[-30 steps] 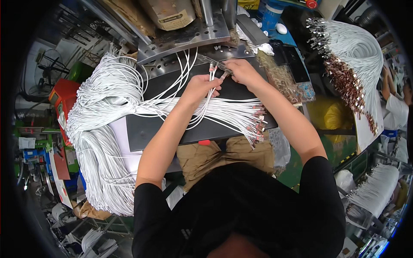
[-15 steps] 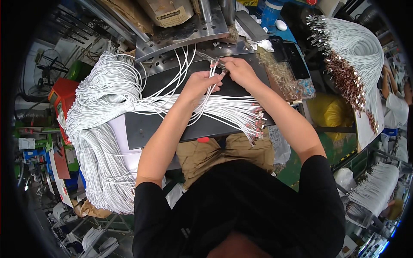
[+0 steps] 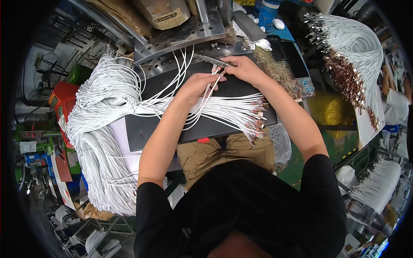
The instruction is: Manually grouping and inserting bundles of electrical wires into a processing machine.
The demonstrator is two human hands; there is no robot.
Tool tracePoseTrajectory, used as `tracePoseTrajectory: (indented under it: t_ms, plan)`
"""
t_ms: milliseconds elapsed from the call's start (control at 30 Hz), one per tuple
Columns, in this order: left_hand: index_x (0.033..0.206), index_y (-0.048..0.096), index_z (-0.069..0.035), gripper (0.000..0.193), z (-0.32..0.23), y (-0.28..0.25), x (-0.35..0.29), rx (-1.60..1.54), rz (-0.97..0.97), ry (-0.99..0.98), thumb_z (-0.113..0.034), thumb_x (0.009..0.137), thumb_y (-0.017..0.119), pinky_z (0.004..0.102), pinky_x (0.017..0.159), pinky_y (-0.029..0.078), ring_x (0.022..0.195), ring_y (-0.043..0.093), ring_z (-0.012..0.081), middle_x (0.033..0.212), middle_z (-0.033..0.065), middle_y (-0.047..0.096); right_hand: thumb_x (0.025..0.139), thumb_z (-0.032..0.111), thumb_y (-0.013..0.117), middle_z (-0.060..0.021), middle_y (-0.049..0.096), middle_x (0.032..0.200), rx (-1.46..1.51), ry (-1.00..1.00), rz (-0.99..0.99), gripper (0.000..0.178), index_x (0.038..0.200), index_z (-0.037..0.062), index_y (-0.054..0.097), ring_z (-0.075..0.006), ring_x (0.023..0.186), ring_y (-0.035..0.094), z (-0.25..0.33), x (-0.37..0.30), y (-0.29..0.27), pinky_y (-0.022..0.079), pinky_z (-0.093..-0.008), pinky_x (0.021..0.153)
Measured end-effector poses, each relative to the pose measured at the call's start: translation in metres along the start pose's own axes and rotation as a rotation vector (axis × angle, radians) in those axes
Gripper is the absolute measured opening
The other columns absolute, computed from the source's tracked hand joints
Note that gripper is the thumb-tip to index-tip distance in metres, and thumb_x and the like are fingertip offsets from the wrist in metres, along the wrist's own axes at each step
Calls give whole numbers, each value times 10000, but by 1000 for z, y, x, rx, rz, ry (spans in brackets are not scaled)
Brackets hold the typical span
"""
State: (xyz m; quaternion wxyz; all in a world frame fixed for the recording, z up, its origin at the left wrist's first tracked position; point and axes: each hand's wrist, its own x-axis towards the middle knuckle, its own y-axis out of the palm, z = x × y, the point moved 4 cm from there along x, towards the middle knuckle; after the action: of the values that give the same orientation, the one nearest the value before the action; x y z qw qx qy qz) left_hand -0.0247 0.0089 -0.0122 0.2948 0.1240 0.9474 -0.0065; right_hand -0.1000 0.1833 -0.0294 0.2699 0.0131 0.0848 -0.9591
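Observation:
My left hand (image 3: 198, 87) is closed around a few white cables (image 3: 208, 92) that rise from the pile. Their ends, with small reddish parts, reach up to a narrow metal strip (image 3: 210, 59) at the edge of the press. The fingers of my right hand (image 3: 243, 70) are bent in at the right end of this strip and seem to pinch it; the fingertips are partly hidden. Under my forearms a bundle of white cables (image 3: 223, 108) lies across a black board (image 3: 150, 134), its connector ends (image 3: 259, 118) fanned out to the right.
A metal press (image 3: 178, 41) with a perforated plate stands just beyond my hands. Thick white cable coils (image 3: 101, 112) pile up at the left. At the right, a large cable bundle (image 3: 357, 51) hangs over a white board. A blue bottle (image 3: 269, 15) and a dark tray (image 3: 297, 62) stand farther back.
My right hand has turned slightly and come in over the strip's right end. My left hand has dropped a little to the left, with the cables still in it.

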Motion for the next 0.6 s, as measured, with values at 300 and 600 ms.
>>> tracePoseTrajectory:
  t_ms: [300,600]
  plan:
    - [1116,720,-33,322,-1,7,-7,-47,34,63,-319,990,643,179,622,445,666,564,47,778,-37,635,873,256,625,-90,725,881,-127,-12,-98,424,1236,48,698,-170,728,661,2,-3,3,516,-303,703]
    - [1017,735,-17,252,2,5,8,3,6,96,-251,924,727,182,565,411,606,541,45,746,-45,631,950,294,487,-71,671,733,-161,33,-149,392,1156,59,723,-147,555,590,-1,-8,5,481,-301,596]
